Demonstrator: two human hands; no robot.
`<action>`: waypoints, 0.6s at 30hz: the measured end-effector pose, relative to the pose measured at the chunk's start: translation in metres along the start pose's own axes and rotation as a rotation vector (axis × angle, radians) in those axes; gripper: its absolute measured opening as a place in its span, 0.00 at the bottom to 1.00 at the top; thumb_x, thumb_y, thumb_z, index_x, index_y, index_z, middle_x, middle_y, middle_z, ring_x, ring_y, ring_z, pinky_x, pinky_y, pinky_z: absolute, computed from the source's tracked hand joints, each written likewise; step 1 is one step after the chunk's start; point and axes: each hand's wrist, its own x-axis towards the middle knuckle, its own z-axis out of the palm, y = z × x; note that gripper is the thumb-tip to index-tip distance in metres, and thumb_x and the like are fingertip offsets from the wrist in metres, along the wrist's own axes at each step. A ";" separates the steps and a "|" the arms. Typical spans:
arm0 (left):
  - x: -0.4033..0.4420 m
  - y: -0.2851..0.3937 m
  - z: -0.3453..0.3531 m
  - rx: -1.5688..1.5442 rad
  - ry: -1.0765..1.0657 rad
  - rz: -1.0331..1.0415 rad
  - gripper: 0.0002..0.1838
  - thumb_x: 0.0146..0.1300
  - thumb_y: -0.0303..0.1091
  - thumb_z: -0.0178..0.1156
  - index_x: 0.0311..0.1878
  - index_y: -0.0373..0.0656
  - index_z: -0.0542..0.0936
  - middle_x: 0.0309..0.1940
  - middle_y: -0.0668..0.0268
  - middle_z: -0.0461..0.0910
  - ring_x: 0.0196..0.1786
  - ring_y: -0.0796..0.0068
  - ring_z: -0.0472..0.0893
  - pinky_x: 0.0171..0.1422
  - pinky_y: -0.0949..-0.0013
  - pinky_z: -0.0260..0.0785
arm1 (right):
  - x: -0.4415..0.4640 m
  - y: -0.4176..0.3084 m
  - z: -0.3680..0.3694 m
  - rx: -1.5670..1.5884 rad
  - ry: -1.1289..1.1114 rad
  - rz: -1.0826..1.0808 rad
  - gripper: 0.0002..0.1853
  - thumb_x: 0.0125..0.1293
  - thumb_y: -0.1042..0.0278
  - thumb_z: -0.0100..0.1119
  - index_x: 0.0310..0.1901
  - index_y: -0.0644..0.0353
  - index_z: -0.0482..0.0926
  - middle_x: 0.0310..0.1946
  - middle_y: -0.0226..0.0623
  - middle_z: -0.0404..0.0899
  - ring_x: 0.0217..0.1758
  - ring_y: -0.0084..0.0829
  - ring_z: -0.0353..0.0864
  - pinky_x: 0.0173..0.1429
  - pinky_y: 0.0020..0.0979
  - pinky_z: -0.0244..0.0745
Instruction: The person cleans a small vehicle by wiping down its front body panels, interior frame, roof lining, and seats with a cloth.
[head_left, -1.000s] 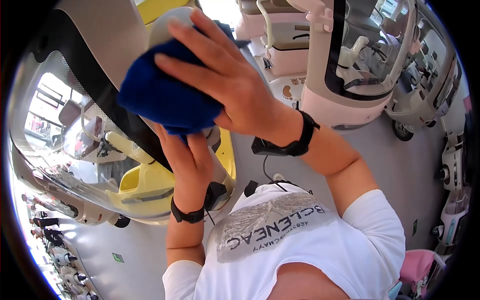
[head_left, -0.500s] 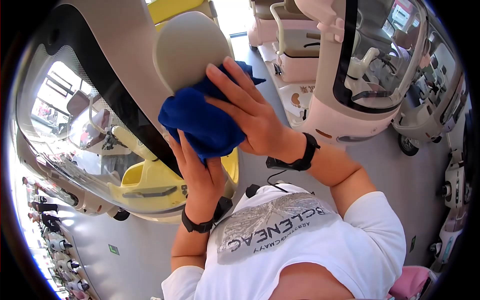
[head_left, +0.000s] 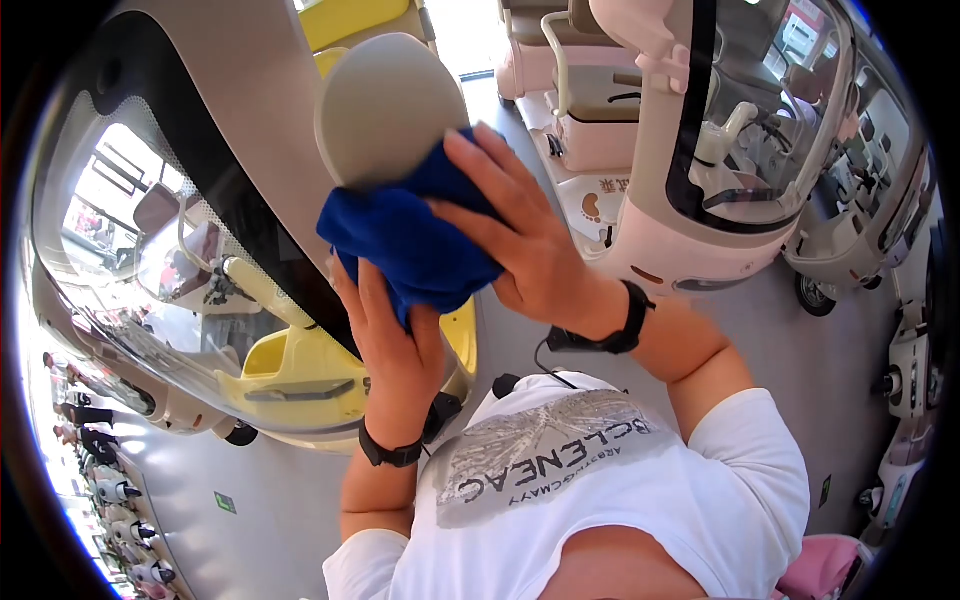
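Note:
A beige, rounded side mirror (head_left: 390,110) stands out from the small covered vehicle at my left. A blue cloth (head_left: 415,240) is wrapped around its lower part. My right hand (head_left: 535,245) presses the cloth against the mirror's right edge, its fingers bent over the fabric. From below, my left hand (head_left: 390,325) grips the cloth, thumb on the near side. Some of its fingertips are hidden behind the fabric. Both wrists wear black bands.
The vehicle's curved windshield (head_left: 160,220) and yellow front interior (head_left: 300,370) lie close on the left. A pink covered vehicle (head_left: 690,240) stands to the right, with more vehicles behind it. Grey floor (head_left: 270,510) runs below.
My right hand has shifted right and slightly down along the mirror with the cloth. The mirror appears slightly lower in view. My left hand stays nearly in place on the cloth.

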 end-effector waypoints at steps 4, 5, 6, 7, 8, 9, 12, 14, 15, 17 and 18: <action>-0.004 -0.002 0.001 -0.040 -0.010 -0.008 0.33 0.59 0.24 0.53 0.70 0.31 0.63 0.69 0.30 0.57 0.70 0.27 0.59 0.74 0.44 0.53 | -0.005 -0.001 0.003 -0.039 0.004 0.013 0.28 0.53 0.80 0.62 0.59 0.50 0.78 0.73 0.43 0.59 0.76 0.54 0.56 0.74 0.48 0.63; -0.004 -0.002 0.001 -0.014 -0.019 -0.010 0.32 0.59 0.25 0.54 0.69 0.31 0.63 0.68 0.31 0.57 0.71 0.27 0.58 0.73 0.43 0.53 | -0.002 0.000 0.003 -0.045 0.006 0.015 0.28 0.53 0.80 0.62 0.59 0.50 0.78 0.73 0.43 0.59 0.76 0.54 0.56 0.74 0.48 0.63; -0.004 -0.002 0.002 -0.017 -0.020 -0.007 0.32 0.59 0.25 0.54 0.69 0.31 0.63 0.68 0.31 0.57 0.71 0.27 0.58 0.73 0.43 0.53 | 0.006 0.003 0.005 -0.060 0.030 -0.018 0.29 0.53 0.78 0.63 0.59 0.49 0.78 0.73 0.44 0.60 0.76 0.54 0.58 0.73 0.47 0.64; -0.005 -0.003 0.004 -0.030 0.013 -0.004 0.32 0.60 0.25 0.54 0.69 0.30 0.63 0.68 0.31 0.58 0.71 0.27 0.59 0.74 0.43 0.53 | 0.014 0.004 0.005 -0.073 0.054 -0.052 0.29 0.53 0.77 0.65 0.60 0.49 0.77 0.72 0.45 0.61 0.75 0.54 0.59 0.73 0.46 0.65; -0.005 -0.003 0.005 -0.042 0.045 -0.001 0.31 0.61 0.26 0.55 0.69 0.30 0.63 0.68 0.32 0.59 0.71 0.27 0.59 0.74 0.43 0.52 | 0.024 0.003 0.003 -0.074 0.053 -0.052 0.29 0.53 0.77 0.65 0.60 0.49 0.77 0.72 0.45 0.61 0.75 0.54 0.59 0.73 0.46 0.65; -0.005 -0.003 0.005 -0.043 0.044 -0.002 0.31 0.61 0.26 0.55 0.69 0.30 0.63 0.68 0.32 0.59 0.71 0.27 0.59 0.74 0.43 0.52 | 0.036 0.000 0.000 -0.092 0.068 -0.041 0.31 0.51 0.75 0.67 0.61 0.48 0.76 0.71 0.46 0.62 0.75 0.55 0.59 0.72 0.46 0.66; -0.005 -0.002 0.003 -0.096 -0.013 -0.062 0.30 0.63 0.27 0.55 0.68 0.30 0.63 0.68 0.33 0.60 0.70 0.27 0.59 0.74 0.43 0.51 | 0.056 0.000 0.000 -0.116 0.101 -0.036 0.37 0.47 0.72 0.72 0.64 0.46 0.73 0.70 0.49 0.63 0.74 0.56 0.60 0.70 0.47 0.68; -0.004 0.000 0.002 -0.070 -0.034 -0.041 0.30 0.64 0.28 0.55 0.69 0.30 0.62 0.68 0.34 0.60 0.70 0.28 0.59 0.75 0.43 0.50 | 0.054 -0.002 0.002 -0.097 0.114 -0.018 0.38 0.46 0.71 0.73 0.64 0.46 0.74 0.71 0.48 0.61 0.74 0.57 0.58 0.70 0.49 0.67; -0.005 -0.001 0.002 -0.073 -0.036 -0.040 0.30 0.64 0.28 0.55 0.69 0.30 0.62 0.68 0.34 0.60 0.70 0.28 0.59 0.75 0.43 0.50 | 0.049 -0.002 0.002 -0.102 0.114 -0.016 0.38 0.46 0.71 0.73 0.64 0.46 0.74 0.71 0.48 0.61 0.74 0.57 0.58 0.70 0.49 0.67; -0.008 -0.004 0.005 -0.019 0.022 -0.014 0.30 0.63 0.27 0.54 0.69 0.30 0.62 0.68 0.34 0.60 0.71 0.28 0.59 0.75 0.43 0.50 | 0.030 -0.001 0.004 -0.036 0.100 -0.004 0.36 0.49 0.72 0.71 0.63 0.47 0.74 0.72 0.48 0.59 0.75 0.57 0.56 0.71 0.50 0.65; -0.007 -0.003 0.005 -0.024 0.020 -0.013 0.30 0.63 0.27 0.54 0.69 0.30 0.62 0.68 0.34 0.60 0.71 0.28 0.59 0.75 0.43 0.50 | 0.019 -0.001 0.006 -0.040 0.100 -0.003 0.36 0.49 0.72 0.71 0.63 0.47 0.74 0.72 0.48 0.59 0.75 0.57 0.56 0.71 0.50 0.65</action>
